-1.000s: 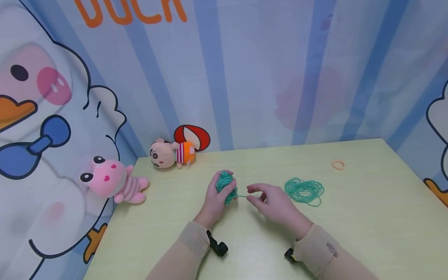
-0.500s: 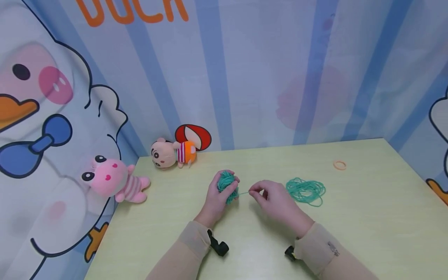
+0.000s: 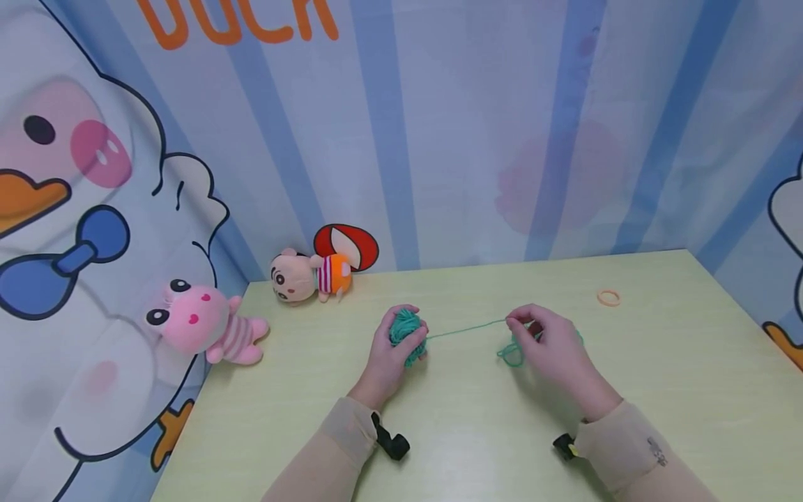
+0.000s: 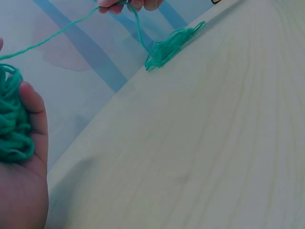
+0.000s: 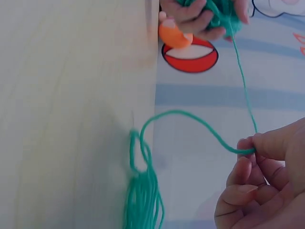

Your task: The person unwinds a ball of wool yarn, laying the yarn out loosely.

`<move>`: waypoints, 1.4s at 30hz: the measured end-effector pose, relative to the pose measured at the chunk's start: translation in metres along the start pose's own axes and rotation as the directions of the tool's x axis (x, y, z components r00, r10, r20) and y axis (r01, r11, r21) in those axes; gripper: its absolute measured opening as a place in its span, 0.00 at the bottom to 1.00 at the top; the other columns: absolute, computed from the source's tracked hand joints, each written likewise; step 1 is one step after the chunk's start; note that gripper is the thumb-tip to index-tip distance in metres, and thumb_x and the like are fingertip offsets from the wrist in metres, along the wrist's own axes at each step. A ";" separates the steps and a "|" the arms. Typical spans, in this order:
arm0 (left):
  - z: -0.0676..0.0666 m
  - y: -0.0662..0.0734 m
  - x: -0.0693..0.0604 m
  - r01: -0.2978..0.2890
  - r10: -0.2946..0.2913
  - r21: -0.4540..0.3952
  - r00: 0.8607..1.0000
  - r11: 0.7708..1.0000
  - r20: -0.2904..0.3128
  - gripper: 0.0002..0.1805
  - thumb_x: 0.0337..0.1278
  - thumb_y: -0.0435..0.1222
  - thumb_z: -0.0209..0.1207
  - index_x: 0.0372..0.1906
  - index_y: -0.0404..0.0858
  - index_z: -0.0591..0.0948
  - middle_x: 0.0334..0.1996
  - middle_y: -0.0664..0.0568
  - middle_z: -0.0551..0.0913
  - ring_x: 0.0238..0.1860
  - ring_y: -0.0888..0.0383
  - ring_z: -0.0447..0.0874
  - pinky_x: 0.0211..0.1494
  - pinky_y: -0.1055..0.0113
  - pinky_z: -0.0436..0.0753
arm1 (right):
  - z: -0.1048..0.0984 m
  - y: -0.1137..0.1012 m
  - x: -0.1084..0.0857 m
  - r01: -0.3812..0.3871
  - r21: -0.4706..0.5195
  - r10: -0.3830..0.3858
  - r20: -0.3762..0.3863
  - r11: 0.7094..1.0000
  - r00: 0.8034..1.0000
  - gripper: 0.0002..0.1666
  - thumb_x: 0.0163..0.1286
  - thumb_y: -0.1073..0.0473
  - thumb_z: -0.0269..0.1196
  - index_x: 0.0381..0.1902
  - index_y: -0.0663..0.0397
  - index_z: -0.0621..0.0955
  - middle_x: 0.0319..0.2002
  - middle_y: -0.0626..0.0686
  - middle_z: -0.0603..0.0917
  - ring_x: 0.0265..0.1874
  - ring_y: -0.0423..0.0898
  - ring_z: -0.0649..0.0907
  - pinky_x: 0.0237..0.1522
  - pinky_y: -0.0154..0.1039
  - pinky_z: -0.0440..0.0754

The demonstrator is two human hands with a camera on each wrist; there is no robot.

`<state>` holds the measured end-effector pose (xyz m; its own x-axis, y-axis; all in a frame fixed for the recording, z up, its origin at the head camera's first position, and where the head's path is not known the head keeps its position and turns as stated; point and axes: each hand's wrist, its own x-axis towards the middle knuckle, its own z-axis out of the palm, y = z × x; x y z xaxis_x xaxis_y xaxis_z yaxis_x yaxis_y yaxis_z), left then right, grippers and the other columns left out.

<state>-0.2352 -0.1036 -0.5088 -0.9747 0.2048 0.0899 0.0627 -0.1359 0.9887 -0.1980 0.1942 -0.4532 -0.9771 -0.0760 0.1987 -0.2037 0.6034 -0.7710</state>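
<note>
My left hand [image 3: 387,355] grips a ball of green yarn [image 3: 404,328], thumb across its front and fingers behind it. From the ball a single strand [image 3: 467,330] runs taut to my right hand [image 3: 558,348], whose thumb and forefinger pinch it. In the right wrist view the strand [image 5: 190,114] goes on slack from the pinch down to a loose heap of yarn [image 5: 142,200] on the table. That heap is partly hidden behind my right hand in the head view; the left wrist view shows the loose yarn [image 4: 169,47] more fully.
A pink plush toy [image 3: 207,322] lies at the table's left edge. Near the back edge is a plush toy with an orange bottom [image 3: 310,277]. An orange ring [image 3: 608,298] lies at the back right. A printed curtain [image 3: 464,139] hangs behind the table [image 3: 677,362].
My right hand has moved right, drawing the strand out longer and straight from the ball; it now covers much of the loose heap. The left hand keeps its hold in the same place.
</note>
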 end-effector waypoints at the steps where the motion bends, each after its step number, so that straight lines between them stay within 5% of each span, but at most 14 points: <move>1: 0.000 0.000 0.000 -0.001 0.001 -0.005 1.000 1.000 -0.001 0.28 0.79 0.37 0.64 0.75 0.36 0.69 0.52 0.53 0.82 0.46 0.55 0.82 0.43 0.66 0.89 | -0.004 0.003 -0.001 -0.002 -0.010 0.002 -0.011 1.000 1.000 0.14 0.85 0.53 0.64 0.56 0.56 0.87 0.47 0.58 0.90 0.37 0.47 0.83 0.34 0.33 0.81; 14: 0.002 0.002 -0.001 -0.019 0.019 -0.042 1.000 0.999 0.011 0.29 0.79 0.35 0.62 0.76 0.37 0.68 0.51 0.53 0.81 0.43 0.57 0.81 0.42 0.66 0.89 | -0.043 0.057 -0.003 -0.085 -0.121 0.075 -0.083 0.989 0.994 0.20 0.86 0.48 0.61 0.59 0.57 0.87 0.53 0.62 0.90 0.42 0.49 0.84 0.37 0.36 0.80; 19: 0.002 0.002 -0.002 -0.020 0.020 -0.054 1.000 0.998 0.006 0.28 0.80 0.34 0.61 0.77 0.41 0.67 0.52 0.53 0.82 0.44 0.57 0.82 0.42 0.67 0.89 | -0.048 0.071 -0.004 -0.159 -0.184 0.152 -0.053 0.970 0.987 0.20 0.86 0.49 0.59 0.57 0.58 0.87 0.51 0.62 0.91 0.42 0.54 0.87 0.39 0.42 0.81; 24: 0.002 0.001 -0.002 -0.014 0.014 -0.055 1.000 0.998 0.005 0.24 0.81 0.35 0.61 0.73 0.47 0.70 0.53 0.52 0.83 0.44 0.56 0.82 0.42 0.68 0.89 | -0.047 0.075 -0.003 -0.206 -0.224 0.215 0.018 0.953 0.976 0.19 0.85 0.51 0.60 0.57 0.60 0.87 0.54 0.65 0.91 0.52 0.64 0.88 0.48 0.57 0.85; 27: 0.001 0.001 -0.001 -0.007 0.008 -0.045 1.000 0.999 0.008 0.24 0.81 0.35 0.61 0.73 0.46 0.69 0.53 0.51 0.83 0.45 0.55 0.83 0.42 0.68 0.90 | -0.040 0.070 -0.003 -0.195 -0.221 0.205 0.020 0.956 0.979 0.20 0.84 0.51 0.61 0.59 0.61 0.86 0.57 0.67 0.88 0.53 0.65 0.86 0.51 0.59 0.83; 33: 0.001 0.002 -0.002 -0.003 0.004 -0.044 1.000 0.999 0.019 0.30 0.81 0.35 0.60 0.79 0.39 0.64 0.54 0.51 0.82 0.47 0.56 0.83 0.42 0.69 0.89 | -0.014 0.035 -0.002 -0.038 -0.137 0.033 -0.043 0.990 0.999 0.19 0.82 0.53 0.65 0.61 0.60 0.86 0.57 0.63 0.87 0.38 0.50 0.83 0.39 0.41 0.80; 37: 0.001 0.002 -0.003 0.000 0.001 -0.060 1.000 0.998 0.026 0.29 0.81 0.34 0.61 0.78 0.41 0.65 0.54 0.51 0.82 0.46 0.56 0.82 0.41 0.69 0.89 | 0.014 0.008 -0.004 0.057 -0.039 -0.054 0.078 0.998 0.995 0.21 0.81 0.52 0.68 0.65 0.57 0.85 0.58 0.59 0.89 0.37 0.44 0.83 0.33 0.35 0.81; 42: 0.002 0.003 -0.004 -0.001 0.002 -0.051 1.000 0.999 0.031 0.27 0.80 0.36 0.62 0.75 0.48 0.67 0.55 0.50 0.82 0.47 0.55 0.83 0.42 0.68 0.90 | 0.051 -0.017 -0.003 0.078 0.014 -0.079 0.218 0.997 0.973 0.25 0.81 0.49 0.68 0.69 0.52 0.84 0.63 0.54 0.90 0.39 0.41 0.85 0.33 0.34 0.83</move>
<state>-0.2309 -0.1030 -0.5055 -0.9675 0.2342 0.0957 0.0522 -0.1851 0.9813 -0.1952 0.1439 -0.4713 -0.9479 -0.2942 0.1222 -0.2797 0.5848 -0.7615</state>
